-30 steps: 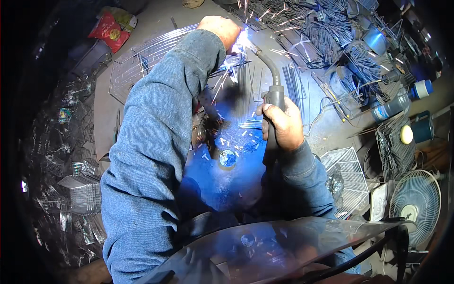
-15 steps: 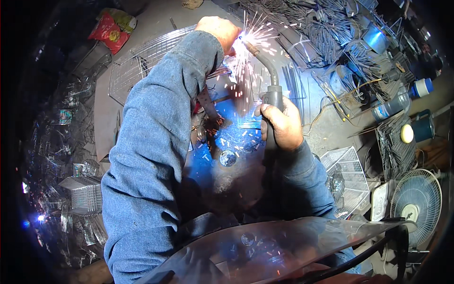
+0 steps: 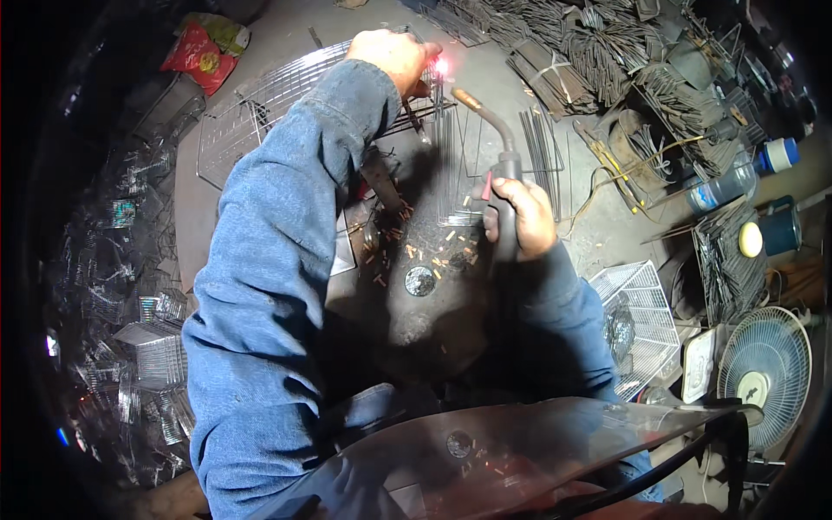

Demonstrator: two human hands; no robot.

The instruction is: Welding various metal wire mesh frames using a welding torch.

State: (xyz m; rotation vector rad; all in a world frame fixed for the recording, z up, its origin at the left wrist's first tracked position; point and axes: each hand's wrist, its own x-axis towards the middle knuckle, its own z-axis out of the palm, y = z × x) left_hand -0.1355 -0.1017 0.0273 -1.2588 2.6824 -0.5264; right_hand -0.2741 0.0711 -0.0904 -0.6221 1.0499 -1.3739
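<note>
My left hand [image 3: 394, 59] is closed at the right end of a wire basket [image 3: 290, 87], its fingers curled over the wires and partly hiding them. Just beyond the fingertips a weld spot [image 3: 441, 66] glows red. My right hand [image 3: 525, 212] is wrapped round the handle of a welding torch [image 3: 506, 165], thumb near the red trigger. The torch's copper-coloured nozzle [image 3: 466, 99] points up and left, a short way apart from the glowing spot. Below the nozzle lie straight wire rods and a thin wire frame [image 3: 451, 178].
Small offcuts [image 3: 442, 258] and a round shiny disc [image 3: 420, 281] lie between my forearms. Wire bundles [image 3: 598, 52] fill the far right. A white wire basket [image 3: 637, 321], a fan [image 3: 763, 364] and a bottle [image 3: 724, 189] stand right. A visor's edge [image 3: 520, 433] crosses the bottom.
The bright arc and spray of sparks have stopped, leaving a red glow. The torch nozzle has moved slightly down and right, away from the joint. My left hand has shifted slightly left.
</note>
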